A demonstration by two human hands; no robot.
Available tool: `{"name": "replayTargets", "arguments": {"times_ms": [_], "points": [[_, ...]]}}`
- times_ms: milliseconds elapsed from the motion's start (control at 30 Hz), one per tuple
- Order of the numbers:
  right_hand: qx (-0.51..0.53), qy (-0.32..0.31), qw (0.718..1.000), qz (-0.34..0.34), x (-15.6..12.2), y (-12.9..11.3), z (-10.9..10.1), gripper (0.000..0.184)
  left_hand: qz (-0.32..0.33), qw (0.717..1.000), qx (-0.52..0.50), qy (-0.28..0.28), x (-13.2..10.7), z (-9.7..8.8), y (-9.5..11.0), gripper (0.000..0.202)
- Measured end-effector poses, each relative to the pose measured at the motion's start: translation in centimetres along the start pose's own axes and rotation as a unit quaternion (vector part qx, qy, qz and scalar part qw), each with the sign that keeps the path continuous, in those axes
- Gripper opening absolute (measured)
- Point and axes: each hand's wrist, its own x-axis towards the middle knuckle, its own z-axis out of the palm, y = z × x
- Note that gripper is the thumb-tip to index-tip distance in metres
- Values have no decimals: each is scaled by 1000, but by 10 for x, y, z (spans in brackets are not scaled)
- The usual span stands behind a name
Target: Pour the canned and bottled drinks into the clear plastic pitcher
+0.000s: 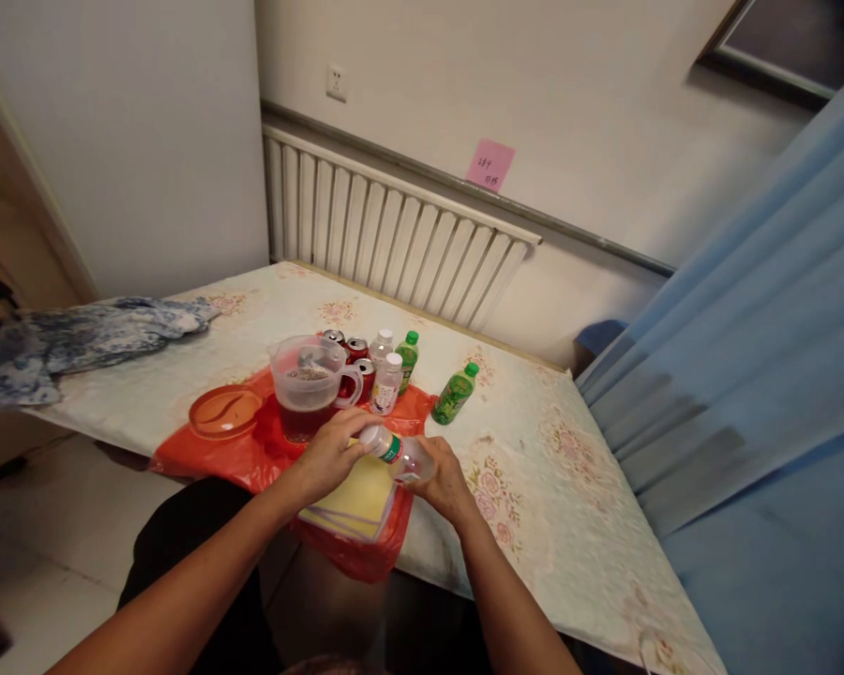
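My right hand grips the body of a small clear plastic bottle with a green label, held on its side over the table's front edge. My left hand is closed around the bottle's white cap end. Just beyond stands a clear measuring jug with dark red liquid at its bottom, on a red plastic bag. A yellow pad lies under my hands.
Behind the jug stand red cans, two white-capped bottles and a green bottle; another green bottle lies tilted to the right. An orange lid sits left. Blue patterned cloth covers the table's left end. A blue curtain hangs right.
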Motion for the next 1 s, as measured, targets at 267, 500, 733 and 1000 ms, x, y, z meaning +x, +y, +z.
{"name": "replayTargets", "arguments": {"times_ms": [267,500,733,1000], "points": [[43,-22,998,47,-5,-1,0,59,16,999,-15,-24,2,0,0,36],[136,-3,987,86,-7,13,4,66,-34,997,-66,0,7,11,2,52],[292,65,942,151,6,52,14,77,-93,994,-16,54,0,38,-40,41],[376,172,894,172,79,74,30,62,-65,988,137,-13,-38,91,-114,28]]}}
